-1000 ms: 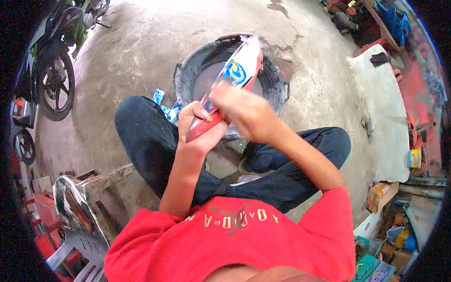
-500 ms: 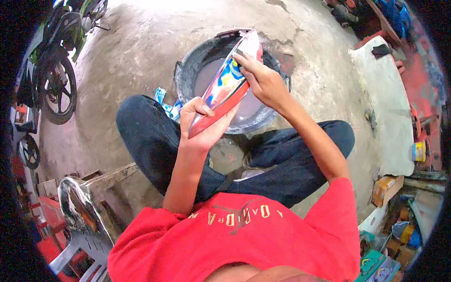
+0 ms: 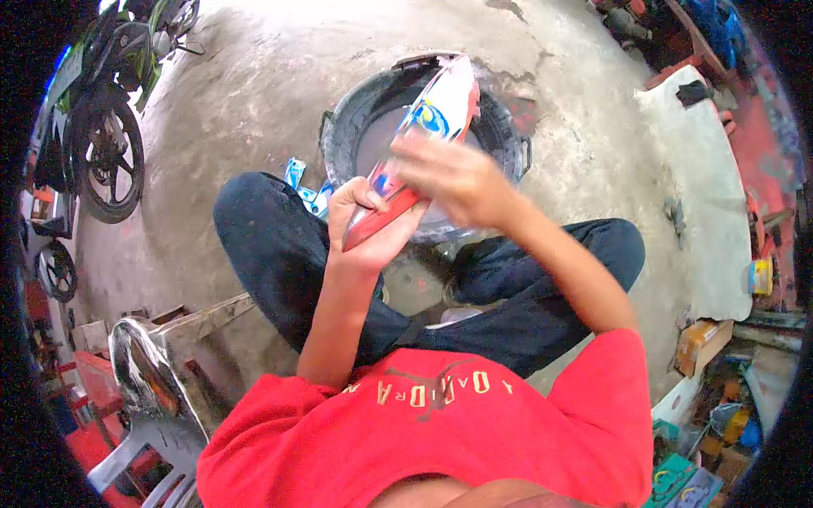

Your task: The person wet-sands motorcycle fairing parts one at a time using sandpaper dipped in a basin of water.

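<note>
A long, pointed painted panel (image 3: 461, 89) in white, red, blue and yellow slants over a dark tub (image 3: 337, 127) of cloudy liquid. My left hand (image 3: 349, 207) is closed around its near end, thumb on the upper face. Over the panel's middle lies my right hand (image 3: 461, 182), smeared by motion, so its fingers are unclear; whether anything is under them cannot be seen. The far tip of the panel reaches the tub's far rim.
Blue-and-white pieces (image 3: 315, 199) lie on the concrete floor beside my left knee. A motorcycle wheel (image 3: 110, 157) stands at the left, with a plastic chair (image 3: 157, 415) lower down. A pale slab (image 3: 699, 195) and a cardboard box (image 3: 703, 343) are at the right.
My right hand has slid along the panel toward me, from near its far part to its middle, uncovering the blue-and-yellow pattern. My left hand keeps its hold.
</note>
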Action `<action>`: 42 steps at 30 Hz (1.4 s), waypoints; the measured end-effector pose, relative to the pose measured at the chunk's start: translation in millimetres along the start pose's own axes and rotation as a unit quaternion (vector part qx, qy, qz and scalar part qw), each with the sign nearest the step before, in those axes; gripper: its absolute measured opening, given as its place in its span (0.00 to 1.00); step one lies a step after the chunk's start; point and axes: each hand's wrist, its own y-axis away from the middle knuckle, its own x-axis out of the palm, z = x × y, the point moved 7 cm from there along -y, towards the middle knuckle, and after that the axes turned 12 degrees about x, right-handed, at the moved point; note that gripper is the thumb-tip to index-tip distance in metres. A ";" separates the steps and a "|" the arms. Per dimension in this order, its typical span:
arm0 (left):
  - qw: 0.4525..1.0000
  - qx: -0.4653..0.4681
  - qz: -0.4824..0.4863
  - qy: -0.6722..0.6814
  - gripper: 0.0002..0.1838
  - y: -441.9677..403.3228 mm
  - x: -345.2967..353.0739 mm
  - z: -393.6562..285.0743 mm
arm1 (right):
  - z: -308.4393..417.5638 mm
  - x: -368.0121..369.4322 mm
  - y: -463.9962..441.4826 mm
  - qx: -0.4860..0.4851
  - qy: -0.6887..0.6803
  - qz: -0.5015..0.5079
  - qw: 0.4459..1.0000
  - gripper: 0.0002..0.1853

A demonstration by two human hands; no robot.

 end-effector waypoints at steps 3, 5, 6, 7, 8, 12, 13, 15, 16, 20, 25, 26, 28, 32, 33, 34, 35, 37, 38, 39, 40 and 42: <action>0.984 0.052 -0.093 -0.141 0.51 0.0 20.4 14.3 | -55.2 -15.7 -7.1 0.271 -0.037 -0.057 0.960 0.16; 0.994 0.026 -0.097 -0.044 0.48 -1.0 26.1 14.4 | -47.4 -27.8 -3.1 0.272 -0.047 -0.076 0.958 0.16; 0.994 0.028 -0.096 -0.043 0.48 -1.3 24.7 13.0 | -53.0 -30.4 -3.9 0.303 -0.068 -0.086 0.947 0.16; 0.994 0.030 -0.098 -0.040 0.48 0.0 22.8 12.5 | -59.7 -31.5 -3.7 0.337 -0.090 -0.096 0.932 0.16; 0.993 0.040 -0.093 -0.064 0.50 0.4 22.3 13.7 | -67.5 -32.5 -1.8 0.371 -0.112 -0.105 0.916 0.16; 0.989 0.047 -0.084 -0.116 0.53 -2.5 21.9 17.2 | -80.7 -41.5 -1.8 0.397 -0.386 -0.121 0.824 0.16; 0.988 0.045 -0.086 -0.117 0.53 -1.8 21.1 16.1 | -77.6 -43.7 -2.8 0.395 -0.399 -0.121 0.819 0.15; 0.987 0.058 -0.100 -0.111 0.52 -0.7 20.9 15.6 | -72.4 -47.6 -5.4 0.380 -0.376 -0.128 0.835 0.14; 0.987 0.064 -0.104 -0.108 0.52 -0.6 22.0 15.9 | -69.7 -51.7 -7.0 0.364 -0.340 -0.135 0.856 0.14; 0.991 0.040 -0.109 -0.063 0.48 -2.7 25.5 18.3 | -45.4 -77.1 -14.5 0.278 -0.238 -0.214 0.906 0.10; 0.986 0.043 -0.140 -0.074 0.42 -4.0 12.7 14.4 | -17.5 -53.3 -10.6 0.208 -0.135 -0.075 0.966 0.15; 0.987 0.045 -0.134 -0.075 0.41 -4.8 12.1 14.2 | -8.1 -44.6 -9.2 0.180 -0.148 -0.046 0.971 0.16; 0.989 0.048 -0.120 -0.075 0.40 -6.5 11.6 13.8 | 6.9 -26.6 -5.1 0.155 -0.122 -0.002 0.980 0.16; 0.988 0.046 -0.121 -0.084 0.40 -4.9 16.3 19.2 | 4.3 -16.9 -2.0 0.117 -0.120 0.005 0.986 0.28; 0.993 0.036 -0.087 -0.065 0.40 -3.7 19.0 22.6 | 11.4 -14.8 1.7 0.068 -0.066 0.008 0.995 0.30; 0.997 0.025 -0.051 -0.047 0.40 -4.3 21.0 23.1 | 21.2 -13.5 4.7 0.018 -0.011 0.009 1.000 0.32; 0.999 0.013 -0.013 -0.029 0.40 -4.1 21.5 20.8 | 35.7 -13.0 9.4 0.009 -0.045 0.015 0.999 0.32; 0.993 0.039 -0.013 -0.108 0.40 -3.9 25.9 17.5 | 46.0 -18.9 6.1 -0.020 -0.046 0.039 0.998 0.30; 0.990 0.049 -0.044 -0.123 0.40 -5.2 24.7 20.9 | 16.0 -8.9 7.5 0.014 -0.041 0.016 0.999 0.29; 0.987 0.049 -0.071 -0.133 0.40 -4.1 23.0 22.7 | -2.4 -10.7 -2.7 0.049 -0.036 -0.004 0.998 0.29; 0.984 0.049 -0.098 -0.142 0.40 -2.9 21.3 24.5 | -12.8 -18.3 -3.7 0.082 -0.007 -0.037 0.996 0.27; 0.987 0.054 -0.082 -0.125 0.40 -1.3 19.4 21.2 | 13.6 -14.0 4.3 0.027 -0.039 -0.002 0.999 0.26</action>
